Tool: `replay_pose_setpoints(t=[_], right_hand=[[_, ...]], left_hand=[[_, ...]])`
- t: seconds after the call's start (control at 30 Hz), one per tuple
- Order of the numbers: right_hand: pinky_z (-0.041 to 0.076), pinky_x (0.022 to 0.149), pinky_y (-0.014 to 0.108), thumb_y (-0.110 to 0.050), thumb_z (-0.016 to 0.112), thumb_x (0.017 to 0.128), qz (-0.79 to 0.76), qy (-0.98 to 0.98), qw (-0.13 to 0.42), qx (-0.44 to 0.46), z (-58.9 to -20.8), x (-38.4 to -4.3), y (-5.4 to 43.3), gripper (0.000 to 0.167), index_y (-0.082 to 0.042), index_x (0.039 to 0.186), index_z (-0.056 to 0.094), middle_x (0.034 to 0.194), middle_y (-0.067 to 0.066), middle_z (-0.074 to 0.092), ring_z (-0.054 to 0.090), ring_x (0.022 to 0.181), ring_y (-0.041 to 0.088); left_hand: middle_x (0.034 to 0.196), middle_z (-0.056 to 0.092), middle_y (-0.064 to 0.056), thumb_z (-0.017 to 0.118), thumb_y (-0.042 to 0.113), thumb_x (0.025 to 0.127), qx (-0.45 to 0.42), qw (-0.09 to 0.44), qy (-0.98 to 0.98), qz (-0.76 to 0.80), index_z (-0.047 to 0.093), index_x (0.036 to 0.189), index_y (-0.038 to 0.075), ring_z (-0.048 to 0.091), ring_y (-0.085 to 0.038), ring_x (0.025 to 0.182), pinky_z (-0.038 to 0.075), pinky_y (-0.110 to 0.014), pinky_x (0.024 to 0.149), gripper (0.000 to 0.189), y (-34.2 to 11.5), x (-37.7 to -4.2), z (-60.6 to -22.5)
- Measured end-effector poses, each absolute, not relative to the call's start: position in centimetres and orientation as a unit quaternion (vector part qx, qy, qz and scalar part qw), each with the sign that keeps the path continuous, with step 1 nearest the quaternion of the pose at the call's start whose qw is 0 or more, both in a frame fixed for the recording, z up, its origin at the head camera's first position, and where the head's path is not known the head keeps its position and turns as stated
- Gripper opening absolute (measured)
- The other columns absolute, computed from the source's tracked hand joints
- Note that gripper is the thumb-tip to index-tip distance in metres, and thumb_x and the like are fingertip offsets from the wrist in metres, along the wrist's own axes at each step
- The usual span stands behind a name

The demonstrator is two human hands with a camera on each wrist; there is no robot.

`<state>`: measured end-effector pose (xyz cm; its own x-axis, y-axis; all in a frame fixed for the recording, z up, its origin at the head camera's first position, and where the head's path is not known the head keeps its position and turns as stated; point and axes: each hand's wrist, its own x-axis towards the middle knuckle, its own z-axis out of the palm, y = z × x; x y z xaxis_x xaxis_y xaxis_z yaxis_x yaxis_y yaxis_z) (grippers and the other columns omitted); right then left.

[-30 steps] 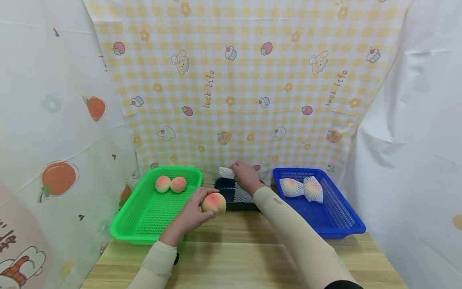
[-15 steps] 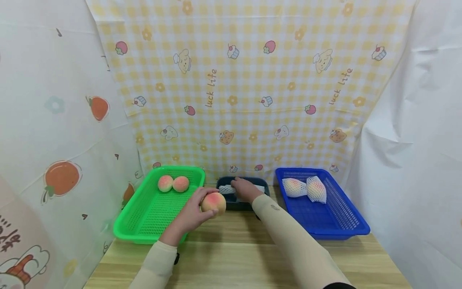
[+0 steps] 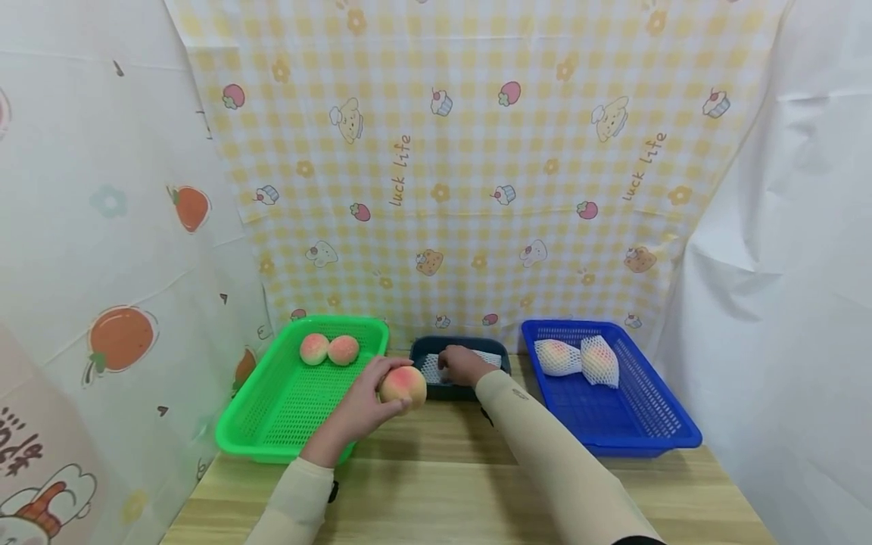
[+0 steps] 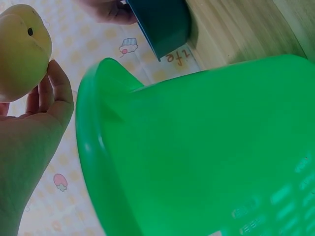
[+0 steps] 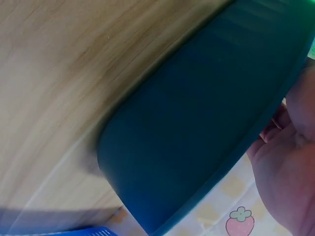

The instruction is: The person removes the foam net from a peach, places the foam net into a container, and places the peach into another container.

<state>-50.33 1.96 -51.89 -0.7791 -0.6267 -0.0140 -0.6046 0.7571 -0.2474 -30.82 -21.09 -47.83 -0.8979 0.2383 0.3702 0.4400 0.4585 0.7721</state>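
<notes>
My left hand (image 3: 362, 405) grips a peach (image 3: 405, 384) above the table, between the green basket and the dark tray. In the left wrist view the peach (image 4: 22, 51) shows a small dark hole, with fingers around its side. My right hand (image 3: 466, 366) reaches down into the dark tray (image 3: 446, 392), fingertips bent at the edge of a white foam net (image 3: 430, 368). More white foam netting (image 3: 489, 358) lies at the tray's right side. The right wrist view has the tray's wall (image 5: 187, 118) hiding the fingertips; whether they pinch the net I cannot tell.
A green basket (image 3: 235, 424) on the left holds two bare peaches (image 3: 328, 350). The blue basket (image 3: 647, 440) on the right holds two peaches in foam nets (image 3: 577, 359). Behind the tray hangs a checked cloth (image 3: 470, 227). The wooden table (image 3: 436, 492) extends in front.
My right hand has lowered a white foam net from above the tray's back edge into the tray, where it lies flatter. The left hand keeps holding the peach in place.
</notes>
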Motion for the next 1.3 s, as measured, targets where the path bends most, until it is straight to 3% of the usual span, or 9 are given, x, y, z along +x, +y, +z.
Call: replay_pose_setpoints(t=[0.27,0.5,0.67,0.87,1.07,1.3], right_hand=[[0.059,0.098,0.04,-0.013,0.083,0.101,-0.095,0.935,0.034,-0.339,-51.9,-50.2,2.0,0.022,-0.006,0.121,0.079,0.119,0.009,0.07,0.068,0.11,0.023],[0.059,0.099,0.044,-0.017,0.089,0.097,-0.169,0.922,0.011,-0.347,-49.9,-49.3,3.2,0.029,-0.004,0.121,0.078,0.118,0.01,0.073,0.069,0.111,0.026],[0.058,0.099,0.047,-0.014,0.086,0.099,-0.235,0.909,-0.025,-0.344,-49.4,-49.0,4.3,0.022,-0.004,0.118,0.078,0.115,0.01,0.074,0.068,0.11,0.028],[0.057,0.103,0.055,-0.009,0.079,0.104,-0.318,0.889,-0.038,-0.328,-48.2,-47.8,5.5,0.021,0.003,0.121,0.074,0.12,0.019,0.073,0.07,0.116,0.039],[0.056,0.102,0.052,-0.016,0.077,0.107,-0.332,0.891,-0.045,-0.307,-47.2,-45.3,6.8,0.021,-0.003,0.123,0.073,0.121,0.011,0.07,0.067,0.116,0.033],[0.058,0.095,0.046,-0.02,0.078,0.107,-0.354,0.878,-0.06,-0.315,-46.4,-41.5,9.1,0.022,-0.009,0.125,0.073,0.121,0.003,0.07,0.067,0.112,0.026]], left_hand=[[0.14,0.058,-0.001,0.085,0.028,0.095,-0.2,0.107,-0.851,-0.473,0.064,0.15,0.027,0.062,-0.02,0.117,0.056,-0.045,0.1,0.059,-21.2,-30.7,-47.5],[0.141,0.059,-0.005,0.085,0.024,0.095,-0.207,0.114,-0.844,-0.482,0.064,0.151,0.023,0.063,-0.022,0.118,0.056,-0.045,0.099,0.06,-21.1,-30.7,-46.9],[0.141,0.059,-0.004,0.084,0.023,0.096,-0.21,0.112,-0.843,-0.482,0.064,0.151,0.023,0.063,-0.022,0.118,0.055,-0.048,0.1,0.058,-21.0,-30.2,-46.3],[0.142,0.058,-0.002,0.085,0.03,0.097,-0.21,0.109,-0.846,-0.477,0.062,0.151,0.028,0.063,-0.022,0.119,0.054,-0.051,0.102,0.059,-21.4,-30.5,-46.6],[0.143,0.058,-0.001,0.085,0.031,0.097,-0.208,0.107,-0.849,-0.474,0.062,0.152,0.028,0.063,-0.022,0.119,0.054,-0.052,0.102,0.06,-21.4,-30.5,-46.3],[0.141,0.058,-0.004,0.084,0.027,0.096,-0.214,0.105,-0.849,-0.471,0.063,0.152,0.023,0.064,-0.022,0.115,0.057,-0.044,0.096,0.06,-21.1,-30.5,-46.2]])
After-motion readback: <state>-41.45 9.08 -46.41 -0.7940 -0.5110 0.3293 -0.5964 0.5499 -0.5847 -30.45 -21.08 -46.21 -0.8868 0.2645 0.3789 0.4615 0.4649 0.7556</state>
